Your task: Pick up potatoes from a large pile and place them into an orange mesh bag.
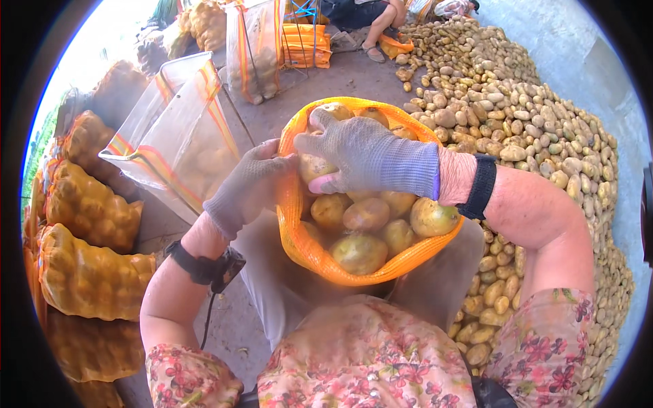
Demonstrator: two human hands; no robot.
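Between my knees stands an orange mesh sack (326,270), its mouth wide and its rim rolled outward. Several yellow-brown potatoes (366,214) fill it to near the top. My left hand (255,176), in a grey knit glove, pinches the sack's left rim. Reaching in over the mouth, my right hand (357,150) wears a matching glove with a purple cuff edge. Its thumb and fingers span a potato (314,167) by the left inner wall. The palm and part of that potato are hidden from view.
A large potato heap (510,127) runs along the right, against a pale blue wall (607,102). To the left, a white mesh bag on a metal frame (178,132) holds potatoes. Filled sacks (97,270) line the far left. A person's leg (380,30) shows at the back.
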